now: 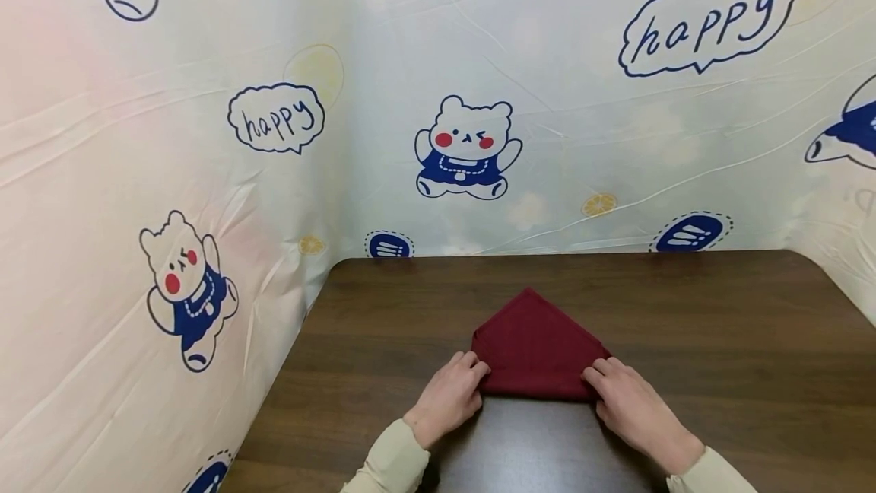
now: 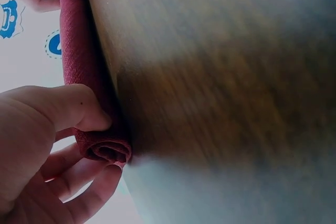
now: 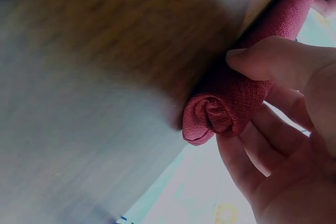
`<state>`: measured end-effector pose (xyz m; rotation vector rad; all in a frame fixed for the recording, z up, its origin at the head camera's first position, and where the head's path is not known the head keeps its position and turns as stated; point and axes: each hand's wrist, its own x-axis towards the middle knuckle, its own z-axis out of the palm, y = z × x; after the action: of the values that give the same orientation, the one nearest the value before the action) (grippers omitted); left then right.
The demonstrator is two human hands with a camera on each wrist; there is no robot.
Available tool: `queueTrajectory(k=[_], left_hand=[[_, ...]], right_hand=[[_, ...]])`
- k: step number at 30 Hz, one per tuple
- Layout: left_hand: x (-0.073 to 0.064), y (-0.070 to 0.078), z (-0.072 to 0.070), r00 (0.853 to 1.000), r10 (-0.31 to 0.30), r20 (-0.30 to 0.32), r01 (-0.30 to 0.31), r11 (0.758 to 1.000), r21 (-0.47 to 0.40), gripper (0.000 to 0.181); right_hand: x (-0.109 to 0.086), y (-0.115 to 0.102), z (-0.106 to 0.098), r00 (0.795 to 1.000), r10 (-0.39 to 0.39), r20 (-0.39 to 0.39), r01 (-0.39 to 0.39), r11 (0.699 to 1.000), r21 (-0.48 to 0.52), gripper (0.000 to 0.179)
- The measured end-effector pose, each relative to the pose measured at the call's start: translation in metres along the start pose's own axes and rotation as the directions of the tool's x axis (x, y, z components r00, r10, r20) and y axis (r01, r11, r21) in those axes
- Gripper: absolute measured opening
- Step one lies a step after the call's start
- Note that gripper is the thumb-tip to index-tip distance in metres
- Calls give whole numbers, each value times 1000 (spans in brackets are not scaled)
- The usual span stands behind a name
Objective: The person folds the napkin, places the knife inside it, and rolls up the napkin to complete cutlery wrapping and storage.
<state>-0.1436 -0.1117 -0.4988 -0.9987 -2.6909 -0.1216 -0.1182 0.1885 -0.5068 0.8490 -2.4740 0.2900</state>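
Observation:
A dark red cloth (image 1: 537, 345) lies on the table, its far part a flat triangle pointing away and its near edge rolled up. The left hand (image 1: 453, 390) grips the left end of the roll, thumb on the near side and fingers over the top. At the right end, the right hand (image 1: 633, 405) holds the roll the same way. Spiral layers of the rolled cloth (image 2: 107, 150) show at its left end in the left wrist view. In the right wrist view, the other end of the roll (image 3: 210, 119) shows coiled layers too.
The dark brown wooden table (image 1: 739, 341) extends around the cloth, with a shiny patch near its front. Behind and to the left hangs a pale curtain (image 1: 369, 135) printed with bears and "happy" bubbles, meeting the table's back edge.

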Motion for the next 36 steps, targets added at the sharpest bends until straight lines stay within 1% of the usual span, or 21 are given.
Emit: queueTrajectory(k=[3, 9, 13, 17, 20, 24, 26, 31, 36], left_hand=[[0, -1, -1, 1000, -6, 13, 6, 1000, -22, 28], [-1, -1, -2, 999, -11, 31, 12, 999, -45, 27], [-2, -1, -1, 1000, -2, 20, 2, 999, -41, 26], [-3, -2, 1, 1000, 2, -14, -2, 1000, -29, 26], [-3, -3, 2, 999, -6, -32, 5, 1000, -27, 26], [-3, -3, 3, 999, -26, -29, 25, 999, -41, 25], [-3, -3, 3, 999, -29, -27, 28, 999, -45, 25], [-3, -3, 3, 999, -26, -25, 25, 998, -49, 25], [-3, -3, 2, 999, -37, -19, 36, 997, -64, 25]], right_hand=[[-1, 0, 0, 1000, 2, -9, -2, 1000, 5, 30], [-2, 1, -1, 999, 40, -4, -39, 999, 25, 29], [-3, 1, 0, 998, 56, 11, -56, 998, 26, 28], [-3, 3, 2, 999, 46, -6, -46, 999, 30, 28], [-3, 3, 1, 999, 49, 2, -49, 998, 37, 29], [-2, 2, -2, 994, 90, 62, -93, 994, 57, 28], [-2, 3, -2, 991, 105, 81, -111, 992, 68, 27], [-4, 4, -1, 993, 102, 65, -108, 991, 81, 28], [-5, 5, -1, 992, 109, 59, -114, 989, 91, 29]])
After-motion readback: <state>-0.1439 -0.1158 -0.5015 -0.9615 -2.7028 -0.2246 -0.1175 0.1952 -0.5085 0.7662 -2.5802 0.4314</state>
